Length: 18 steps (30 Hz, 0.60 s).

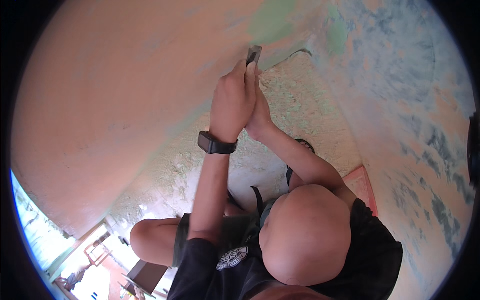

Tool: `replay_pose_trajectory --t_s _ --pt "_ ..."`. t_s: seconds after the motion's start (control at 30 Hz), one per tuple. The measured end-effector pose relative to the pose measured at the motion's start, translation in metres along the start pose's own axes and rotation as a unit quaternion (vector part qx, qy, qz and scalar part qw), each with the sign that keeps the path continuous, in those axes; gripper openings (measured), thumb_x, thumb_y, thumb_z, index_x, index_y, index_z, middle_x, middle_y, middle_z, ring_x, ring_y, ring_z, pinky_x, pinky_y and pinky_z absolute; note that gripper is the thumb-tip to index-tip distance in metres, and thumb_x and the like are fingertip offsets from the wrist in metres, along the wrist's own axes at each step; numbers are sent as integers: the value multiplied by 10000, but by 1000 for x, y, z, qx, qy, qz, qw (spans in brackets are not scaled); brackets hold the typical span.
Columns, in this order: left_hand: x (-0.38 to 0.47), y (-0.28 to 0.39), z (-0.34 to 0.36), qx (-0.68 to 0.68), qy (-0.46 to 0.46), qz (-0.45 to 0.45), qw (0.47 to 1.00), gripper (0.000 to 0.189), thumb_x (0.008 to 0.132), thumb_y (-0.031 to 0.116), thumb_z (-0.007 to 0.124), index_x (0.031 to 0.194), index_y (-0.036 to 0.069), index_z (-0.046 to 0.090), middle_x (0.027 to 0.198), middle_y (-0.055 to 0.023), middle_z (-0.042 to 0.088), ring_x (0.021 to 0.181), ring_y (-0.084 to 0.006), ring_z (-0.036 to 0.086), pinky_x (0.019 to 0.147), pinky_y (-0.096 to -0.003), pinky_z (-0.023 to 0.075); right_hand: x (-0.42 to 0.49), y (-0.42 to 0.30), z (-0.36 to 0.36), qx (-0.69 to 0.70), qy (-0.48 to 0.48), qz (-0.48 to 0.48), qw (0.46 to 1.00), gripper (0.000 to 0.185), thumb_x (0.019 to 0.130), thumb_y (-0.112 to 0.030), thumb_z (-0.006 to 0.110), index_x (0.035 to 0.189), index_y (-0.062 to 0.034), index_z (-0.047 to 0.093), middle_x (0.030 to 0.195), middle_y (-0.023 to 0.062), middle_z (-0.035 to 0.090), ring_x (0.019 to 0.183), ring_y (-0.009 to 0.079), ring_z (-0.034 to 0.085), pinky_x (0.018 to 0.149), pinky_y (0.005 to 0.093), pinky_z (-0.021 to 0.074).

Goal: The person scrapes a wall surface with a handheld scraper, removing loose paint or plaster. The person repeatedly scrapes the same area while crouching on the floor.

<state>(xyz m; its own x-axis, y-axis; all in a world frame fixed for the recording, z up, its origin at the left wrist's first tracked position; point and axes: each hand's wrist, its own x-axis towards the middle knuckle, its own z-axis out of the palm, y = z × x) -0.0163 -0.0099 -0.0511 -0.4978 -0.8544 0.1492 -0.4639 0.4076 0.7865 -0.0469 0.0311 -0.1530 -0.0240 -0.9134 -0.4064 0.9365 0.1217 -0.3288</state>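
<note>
My left hand [233, 99], with a black watch on its wrist, grips a small flat scraper-like tool [254, 53]. The tool's grey, squared-off end points up at the painted wall [123, 75]; whether it touches the wall is hard to tell. My right hand [261, 107] lies close against the left one and also holds the tool, its fingers mostly hidden behind the left hand. Above the tool, a light green patch [273, 22] shows in the wall's orange-pink coat, close to the room's corner.
A second wall [393, 93] with blue-grey blotches rises at the right. The rough, stained floor [300, 97] spreads between the walls. My bent knees [305, 232] are close below. A reddish flat panel [362, 187] lies by the right wall. Beyond an opening at lower left stands a wooden chair [98, 252].
</note>
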Motion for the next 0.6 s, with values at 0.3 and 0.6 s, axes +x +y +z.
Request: replay_pose_trajectory --t_s 0.3,0.6 --pt "2 -8 4 -13 0 -81 997 301 1032 188 466 942 -61 607 732 -165 680 661 -235 707 580 -345 536 -15 -16 33 -20 -37 -18 999 548 1019 -588 290 1064 -77 482 838 21 529 712 85 537 551 289 424" --pt "11 4 13 23 14 -94 995 342 1028 184 476 836 -65 612 669 -158 666 614 -233 704 557 -338 534 -4 -15 35 -168 44 -120 977 548 1046 -519 286 1205 -20 449 969 75 554 838 126 586 623 279 485"
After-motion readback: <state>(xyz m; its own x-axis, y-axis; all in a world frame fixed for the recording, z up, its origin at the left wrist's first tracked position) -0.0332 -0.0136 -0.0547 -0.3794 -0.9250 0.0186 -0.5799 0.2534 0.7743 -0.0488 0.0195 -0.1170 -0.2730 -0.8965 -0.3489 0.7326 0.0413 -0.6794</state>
